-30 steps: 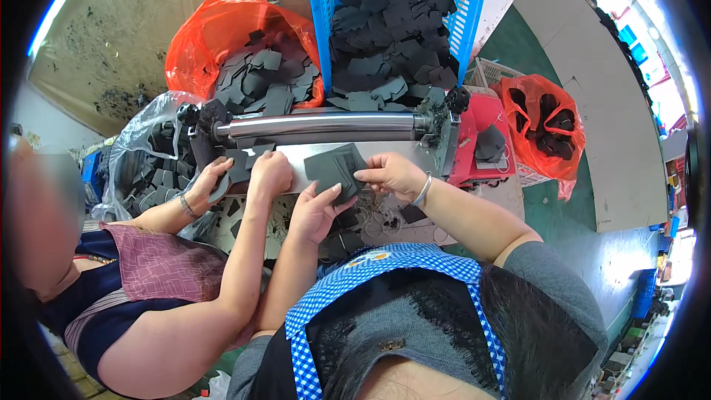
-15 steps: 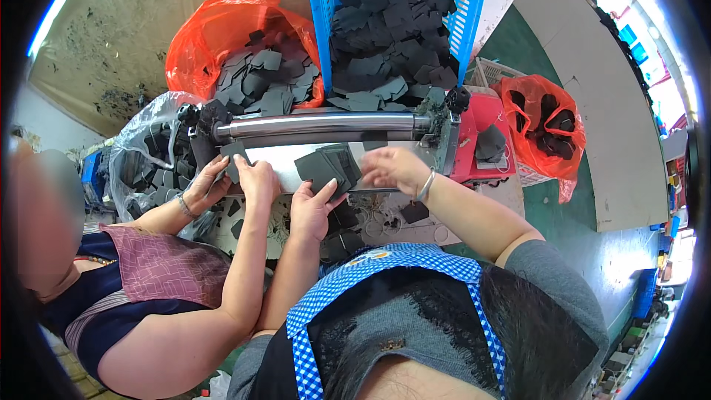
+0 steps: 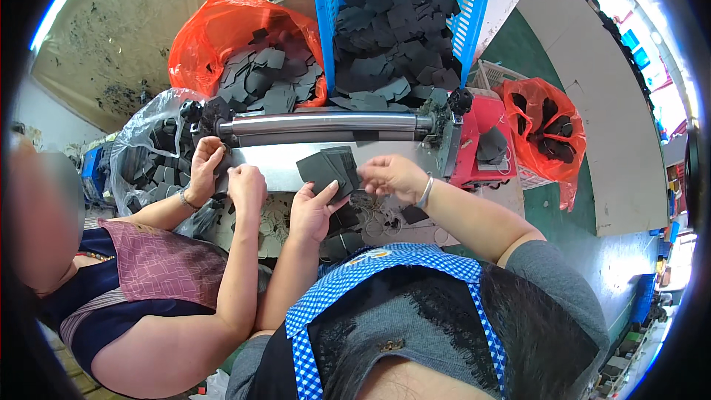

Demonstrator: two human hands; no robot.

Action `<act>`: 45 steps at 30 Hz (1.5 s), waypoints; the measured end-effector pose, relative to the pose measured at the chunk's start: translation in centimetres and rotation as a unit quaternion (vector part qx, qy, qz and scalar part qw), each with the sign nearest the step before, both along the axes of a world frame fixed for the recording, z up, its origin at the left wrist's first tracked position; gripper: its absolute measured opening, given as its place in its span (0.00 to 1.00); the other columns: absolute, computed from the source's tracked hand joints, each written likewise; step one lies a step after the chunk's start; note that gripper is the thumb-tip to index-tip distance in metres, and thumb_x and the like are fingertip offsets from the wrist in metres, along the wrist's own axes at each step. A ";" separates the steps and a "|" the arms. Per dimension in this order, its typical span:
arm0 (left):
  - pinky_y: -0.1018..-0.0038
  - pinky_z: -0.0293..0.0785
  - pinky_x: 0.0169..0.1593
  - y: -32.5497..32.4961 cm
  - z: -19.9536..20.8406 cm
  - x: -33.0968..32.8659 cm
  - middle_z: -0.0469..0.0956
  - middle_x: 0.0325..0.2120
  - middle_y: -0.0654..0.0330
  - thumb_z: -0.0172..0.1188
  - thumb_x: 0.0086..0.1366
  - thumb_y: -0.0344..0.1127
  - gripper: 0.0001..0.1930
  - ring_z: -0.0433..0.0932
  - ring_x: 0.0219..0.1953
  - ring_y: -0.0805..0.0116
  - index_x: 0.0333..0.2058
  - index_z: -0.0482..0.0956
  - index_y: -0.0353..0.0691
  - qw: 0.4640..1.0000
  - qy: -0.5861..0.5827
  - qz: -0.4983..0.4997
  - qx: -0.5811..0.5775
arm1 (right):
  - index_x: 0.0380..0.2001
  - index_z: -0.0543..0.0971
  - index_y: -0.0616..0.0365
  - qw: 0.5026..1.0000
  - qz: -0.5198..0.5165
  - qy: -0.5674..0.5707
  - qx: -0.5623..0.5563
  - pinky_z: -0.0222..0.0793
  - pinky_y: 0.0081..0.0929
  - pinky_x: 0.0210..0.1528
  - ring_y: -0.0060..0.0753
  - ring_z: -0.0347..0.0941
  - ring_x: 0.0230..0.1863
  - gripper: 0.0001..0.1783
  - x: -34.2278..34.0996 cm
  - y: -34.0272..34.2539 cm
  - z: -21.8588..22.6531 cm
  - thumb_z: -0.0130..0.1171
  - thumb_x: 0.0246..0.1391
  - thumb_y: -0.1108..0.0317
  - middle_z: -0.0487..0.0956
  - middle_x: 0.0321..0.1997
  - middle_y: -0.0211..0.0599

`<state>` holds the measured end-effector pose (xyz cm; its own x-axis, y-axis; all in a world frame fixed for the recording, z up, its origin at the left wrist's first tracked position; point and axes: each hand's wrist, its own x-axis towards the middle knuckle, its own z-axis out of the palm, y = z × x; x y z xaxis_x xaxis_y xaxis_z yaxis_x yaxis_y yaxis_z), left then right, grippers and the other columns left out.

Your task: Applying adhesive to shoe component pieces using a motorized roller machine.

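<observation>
A fanned stack of flat black square pieces (image 3: 326,169) rests in my left hand (image 3: 309,211), with the thumb across its near edge. My right hand (image 3: 394,178) is at the right edge of that stack, fingers curled in and fingertips against it; whether they pinch a piece is hidden. Just beyond is a metal plate (image 3: 259,159) in front of a shiny steel roller (image 3: 318,123). A single black piece (image 3: 366,135) lies at the roller's underside, beyond the stack.
On my left, a co-worker's hands (image 3: 246,187) are at the plate's left end. Behind the roller stand a blue basket (image 3: 324,22) and a red bag (image 3: 194,44), both holding black pieces. A clear bag (image 3: 127,144) lies left; another red bag (image 3: 518,115) sits right.
My right hand has shifted slightly left to the stack's edge. The loose black piece has gone farther under the roller. The co-worker's hands moved left, and the piece they held no longer shows clearly.
</observation>
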<state>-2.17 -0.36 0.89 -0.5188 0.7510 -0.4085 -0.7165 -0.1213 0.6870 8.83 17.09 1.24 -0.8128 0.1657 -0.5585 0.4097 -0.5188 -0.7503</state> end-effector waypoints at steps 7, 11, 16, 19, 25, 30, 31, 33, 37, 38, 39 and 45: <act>0.65 0.78 0.42 0.0 0.1 0.0 0.73 0.40 0.55 0.54 0.59 0.24 0.13 0.75 0.41 0.64 0.43 0.66 0.32 0.999 -0.031 0.016 0.028 | 0.32 0.73 0.60 0.990 -0.054 -0.016 -0.125 0.71 0.14 0.24 0.20 0.73 0.24 0.08 0.6 0.2 -0.3 0.56 0.53 0.66 0.77 0.27 0.35; 0.65 0.78 0.42 -0.1 0.1 0.0 0.73 0.39 0.55 0.54 0.59 0.25 0.13 0.75 0.41 0.64 0.43 0.65 0.32 1.000 -0.005 0.028 0.003 | 0.35 0.70 0.62 0.984 -0.160 -0.081 -0.022 0.72 0.16 0.24 0.24 0.74 0.25 0.10 0.2 0.6 -0.2 0.54 0.54 0.67 0.77 0.30 0.40; 0.65 0.78 0.42 -0.1 -0.2 0.2 0.73 0.38 0.55 0.54 0.60 0.25 0.14 0.76 0.39 0.64 0.44 0.64 0.32 1.000 -0.006 0.015 0.007 | 0.35 0.70 0.61 0.996 -0.079 -0.005 0.035 0.68 0.13 0.21 0.21 0.73 0.23 0.10 0.3 -0.5 -0.4 0.55 0.54 0.66 0.76 0.27 0.36; 0.66 0.78 0.42 0.0 -0.3 0.3 0.74 0.38 0.55 0.54 0.60 0.25 0.14 0.76 0.39 0.64 0.44 0.63 0.32 1.000 -0.020 0.013 0.010 | 0.34 0.71 0.59 0.998 -0.060 -0.012 0.017 0.66 0.13 0.20 0.18 0.72 0.22 0.09 0.6 -0.4 -0.6 0.55 0.54 0.66 0.76 0.23 0.32; 0.66 0.77 0.43 -0.3 -0.2 0.1 0.74 0.38 0.56 0.53 0.61 0.25 0.13 0.76 0.40 0.65 0.44 0.64 0.34 0.999 -0.019 0.037 0.010 | 0.33 0.70 0.61 0.969 -0.238 -0.063 0.034 0.68 0.16 0.22 0.22 0.73 0.23 0.12 0.0 0.1 -0.1 0.57 0.53 0.64 0.76 0.27 0.35; 0.66 0.77 0.43 -0.1 -0.3 0.3 0.74 0.38 0.56 0.53 0.60 0.25 0.13 0.76 0.39 0.65 0.43 0.65 0.34 0.999 -0.041 0.012 0.021 | 0.31 0.72 0.58 0.999 -0.031 0.035 0.011 0.63 0.08 0.20 0.14 0.69 0.22 0.11 0.1 -1.3 0.1 0.61 0.49 0.63 0.74 0.24 0.27; 0.65 0.77 0.43 -0.1 -0.3 0.3 0.73 0.38 0.56 0.54 0.60 0.25 0.13 0.76 0.40 0.65 0.43 0.64 0.33 0.998 -0.047 0.012 0.027 | 0.30 0.72 0.58 0.999 -0.046 0.006 -0.001 0.63 0.09 0.20 0.15 0.69 0.21 0.11 0.3 -1.3 0.1 0.61 0.49 0.63 0.74 0.24 0.27; 0.64 0.77 0.43 -0.2 -0.3 0.2 0.73 0.39 0.55 0.55 0.59 0.25 0.15 0.75 0.40 0.64 0.44 0.63 0.32 0.998 -0.060 0.019 0.030 | 0.30 0.72 0.57 0.997 -0.062 -0.004 -0.043 0.64 0.10 0.19 0.15 0.69 0.21 0.10 0.3 -0.8 -0.1 0.60 0.50 0.64 0.74 0.23 0.27; 0.66 0.77 0.42 -0.3 -0.2 0.0 0.74 0.38 0.55 0.54 0.60 0.24 0.12 0.76 0.39 0.65 0.43 0.65 0.33 0.999 -0.003 0.047 -0.003 | 0.31 0.72 0.58 0.976 -0.200 -0.082 -0.016 0.67 0.12 0.22 0.18 0.72 0.25 0.09 0.1 0.1 -0.5 0.58 0.51 0.65 0.75 0.26 0.31; 0.66 0.77 0.42 -0.3 -0.2 0.1 0.74 0.38 0.55 0.54 0.60 0.24 0.13 0.76 0.39 0.65 0.43 0.65 0.33 0.999 0.008 0.046 -0.011 | 0.32 0.73 0.58 0.971 -0.229 -0.071 -0.018 0.67 0.13 0.23 0.19 0.73 0.26 0.09 0.0 0.0 -0.4 0.58 0.52 0.65 0.76 0.27 0.32; 0.66 0.77 0.42 -0.2 -0.2 0.1 0.74 0.38 0.55 0.54 0.60 0.24 0.13 0.76 0.39 0.65 0.43 0.65 0.32 0.999 0.023 0.046 -0.015 | 0.32 0.73 0.58 0.960 -0.271 -0.065 -0.015 0.68 0.13 0.24 0.20 0.73 0.27 0.09 -0.1 -0.1 -0.4 0.58 0.52 0.66 0.76 0.28 0.33; 0.69 0.77 0.42 0.2 0.0 0.6 0.75 0.38 0.55 0.55 0.59 0.25 0.11 0.76 0.39 0.67 0.41 0.68 0.32 0.999 0.011 0.036 0.003 | 0.34 0.73 0.60 0.999 -0.030 0.010 0.018 0.63 0.10 0.22 0.15 0.69 0.25 0.12 0.0 -1.3 0.3 0.62 0.48 0.66 0.74 0.27 0.27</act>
<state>-1.61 -0.13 0.91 -0.5814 0.7134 -0.3913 -0.6896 -0.1769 0.7022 8.83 15.75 1.52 -0.8115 0.2335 -0.5356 0.3640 -0.5150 -0.7761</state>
